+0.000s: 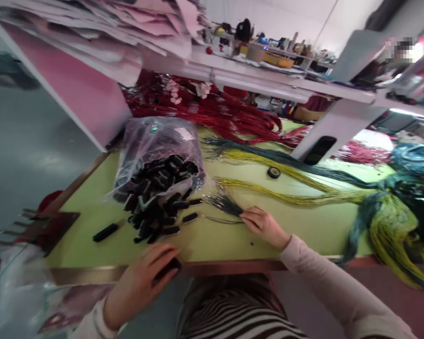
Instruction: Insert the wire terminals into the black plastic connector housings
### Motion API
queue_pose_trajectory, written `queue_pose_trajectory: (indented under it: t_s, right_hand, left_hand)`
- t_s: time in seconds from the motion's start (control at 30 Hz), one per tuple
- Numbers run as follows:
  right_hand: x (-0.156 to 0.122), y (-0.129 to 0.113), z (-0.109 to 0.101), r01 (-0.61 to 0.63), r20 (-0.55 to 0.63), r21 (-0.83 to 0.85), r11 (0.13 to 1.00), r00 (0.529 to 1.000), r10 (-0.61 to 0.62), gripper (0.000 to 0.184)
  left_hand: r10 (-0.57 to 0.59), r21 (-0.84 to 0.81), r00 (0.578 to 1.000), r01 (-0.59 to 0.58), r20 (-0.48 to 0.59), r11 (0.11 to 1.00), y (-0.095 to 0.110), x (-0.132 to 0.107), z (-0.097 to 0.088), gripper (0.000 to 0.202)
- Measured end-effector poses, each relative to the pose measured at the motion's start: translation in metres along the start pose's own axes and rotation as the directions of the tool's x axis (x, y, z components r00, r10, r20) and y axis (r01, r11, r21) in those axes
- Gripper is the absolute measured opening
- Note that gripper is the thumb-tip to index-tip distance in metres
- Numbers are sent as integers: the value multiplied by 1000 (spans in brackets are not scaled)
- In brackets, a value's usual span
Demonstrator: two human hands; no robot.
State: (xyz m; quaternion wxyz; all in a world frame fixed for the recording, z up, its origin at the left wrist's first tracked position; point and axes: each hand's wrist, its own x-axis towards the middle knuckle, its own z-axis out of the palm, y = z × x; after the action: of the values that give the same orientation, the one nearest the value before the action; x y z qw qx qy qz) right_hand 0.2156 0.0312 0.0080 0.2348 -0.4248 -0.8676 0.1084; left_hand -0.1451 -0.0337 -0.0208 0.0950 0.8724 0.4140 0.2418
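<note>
My left hand [141,282] is over the table's front edge, its fingers curled round a black rectangular connector [168,271]. At the middle of the table, my right hand [265,227] pinches a bundle of dark wires [229,204] whose silvery tips fan out to the left. One thin wire [219,220] lies apart just below that bundle. Between the hands and farther back, a pile of black connectors [151,197] spills from a clear plastic bag [159,136]. A single black connector [105,232] lies left of the pile.
Yellow wires [286,195] and dark green wires [297,165] stretch across the table [212,245] towards the right. A roll of black tape [273,172] sits among them. Red wires [233,113] are heaped behind, under a shelf [254,70]. Metal prongs [24,221] project at the left edge.
</note>
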Motion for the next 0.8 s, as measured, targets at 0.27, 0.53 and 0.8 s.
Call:
queue_pose_trajectory:
  t_s: [0.27, 0.53, 0.8]
  right_hand:
    - [-54, 38, 5, 85, 96, -211, 974, 993, -66, 29]
    - [-35, 41, -6, 117, 186, -290, 950, 980, -64, 35]
    - [-155, 59, -52, -152, 95, -312, 938, 977, 190, 25]
  left_hand:
    - [-90, 164, 972, 127, -216, 978, 11, 37, 50, 24]
    - [-6, 132, 953, 49, -304, 990, 69, 88, 74, 25]
    - [115, 161, 991, -126, 74, 979, 117, 143, 127, 42]
